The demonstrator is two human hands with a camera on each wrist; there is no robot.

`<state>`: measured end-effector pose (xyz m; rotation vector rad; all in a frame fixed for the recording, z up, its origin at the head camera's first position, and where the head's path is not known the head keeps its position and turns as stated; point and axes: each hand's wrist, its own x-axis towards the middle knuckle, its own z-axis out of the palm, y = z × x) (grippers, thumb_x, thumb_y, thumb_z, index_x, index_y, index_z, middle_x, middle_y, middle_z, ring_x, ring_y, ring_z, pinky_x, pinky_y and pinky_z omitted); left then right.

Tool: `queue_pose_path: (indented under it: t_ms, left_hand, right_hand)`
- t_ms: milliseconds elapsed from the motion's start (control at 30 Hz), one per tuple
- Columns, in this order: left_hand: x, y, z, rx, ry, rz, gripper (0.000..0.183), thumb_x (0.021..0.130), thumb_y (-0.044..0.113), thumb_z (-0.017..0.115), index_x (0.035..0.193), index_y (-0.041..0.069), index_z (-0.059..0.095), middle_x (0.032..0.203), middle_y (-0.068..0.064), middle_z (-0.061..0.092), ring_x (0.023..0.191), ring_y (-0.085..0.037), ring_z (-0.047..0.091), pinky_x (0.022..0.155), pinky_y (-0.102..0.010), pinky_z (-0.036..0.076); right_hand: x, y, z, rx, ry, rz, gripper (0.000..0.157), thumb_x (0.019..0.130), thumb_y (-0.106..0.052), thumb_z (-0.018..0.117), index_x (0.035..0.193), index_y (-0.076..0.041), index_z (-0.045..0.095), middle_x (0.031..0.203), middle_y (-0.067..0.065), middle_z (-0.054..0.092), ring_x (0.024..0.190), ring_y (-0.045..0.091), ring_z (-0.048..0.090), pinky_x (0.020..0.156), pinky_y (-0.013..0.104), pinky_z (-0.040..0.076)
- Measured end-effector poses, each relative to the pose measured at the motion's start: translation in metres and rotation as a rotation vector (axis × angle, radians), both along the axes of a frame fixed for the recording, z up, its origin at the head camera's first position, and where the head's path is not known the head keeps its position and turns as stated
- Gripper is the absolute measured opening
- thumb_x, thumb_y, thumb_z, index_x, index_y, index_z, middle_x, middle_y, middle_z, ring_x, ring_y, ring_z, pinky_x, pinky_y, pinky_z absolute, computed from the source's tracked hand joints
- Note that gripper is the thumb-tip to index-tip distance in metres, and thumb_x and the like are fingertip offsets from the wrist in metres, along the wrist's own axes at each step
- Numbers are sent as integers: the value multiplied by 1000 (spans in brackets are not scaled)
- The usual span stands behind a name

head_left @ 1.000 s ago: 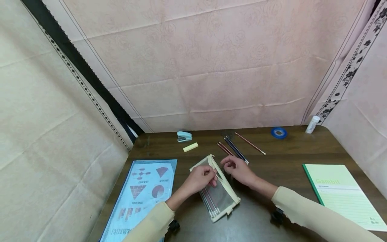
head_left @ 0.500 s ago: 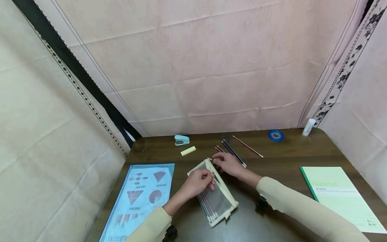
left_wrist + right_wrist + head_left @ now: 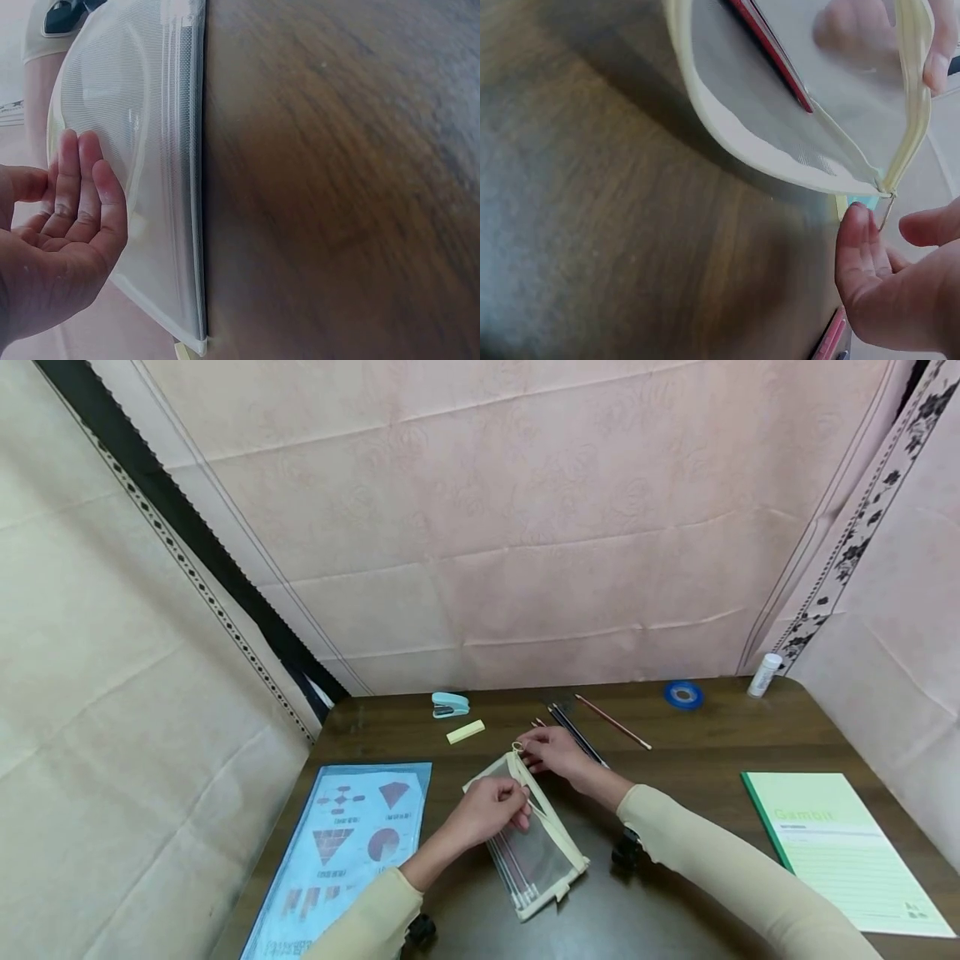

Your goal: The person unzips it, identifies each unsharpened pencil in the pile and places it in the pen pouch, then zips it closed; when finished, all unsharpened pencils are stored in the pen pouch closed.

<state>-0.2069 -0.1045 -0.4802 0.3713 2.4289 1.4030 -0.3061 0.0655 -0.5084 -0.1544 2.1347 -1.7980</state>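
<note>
A cream mesh pencil case (image 3: 551, 839) lies slantwise on the table, several pencils showing through its mesh. My left hand (image 3: 487, 810) pinches the case's zippered edge between thumb and index finger, its other fingers lying against the mesh, as the left wrist view shows. At the far end of the case is my right hand (image 3: 558, 753), fingers bent beside the small cord loop (image 3: 887, 212) at the zipper's end. In the right wrist view a gap shows between its thumb and fingers; contact with the loop is unclear. A red pencil (image 3: 776, 56) appears inside the case.
Dark pencils (image 3: 576, 733) lie beyond my right hand, a reddish pencil (image 3: 613, 722) beside them. Farther back are a light-blue stapler (image 3: 450, 704), a yellow strip (image 3: 466, 732), blue tape (image 3: 683, 695) and a glue stick (image 3: 764, 676). A blue folder (image 3: 341, 852) and green notebook (image 3: 840, 852) flank the case.
My right hand has moved left from beside the loose pencils to the far end of the pencil case, by the cord loop. The left hand keeps its hold on the case.
</note>
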Motion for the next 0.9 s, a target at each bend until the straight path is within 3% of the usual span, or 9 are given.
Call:
queue_pose_path:
  t_ms: [233,600,900]
  left_hand:
    - [-1,1,1,-7,-18,-2,27,99,30,53,82,16,69,73,0,72,70,-16,70,68,-39,58]
    - [-2,0,1,-7,-52,-32,31,99,31,52,80,14,70,70,-4,72,68,-16,71,67,-37,58]
    - [-10,-3,8,-34,-94,-138,30,98,27,52,81,10,69,70,-6,72,67,-18,70,64,-39,59]
  right_hand:
    - [-1,3,0,-48,65,-4,20,96,-13,57,111,-2,66,96,13,70,78,21,68,68,31,59]
    - [4,8,-2,-23,203,-33,12,91,-16,66,99,-8,71,92,14,73,76,23,72,68,37,61]
    - [4,9,0,-26,258,-40,9,91,-13,66,97,-7,70,92,14,73,77,22,73,67,34,60]
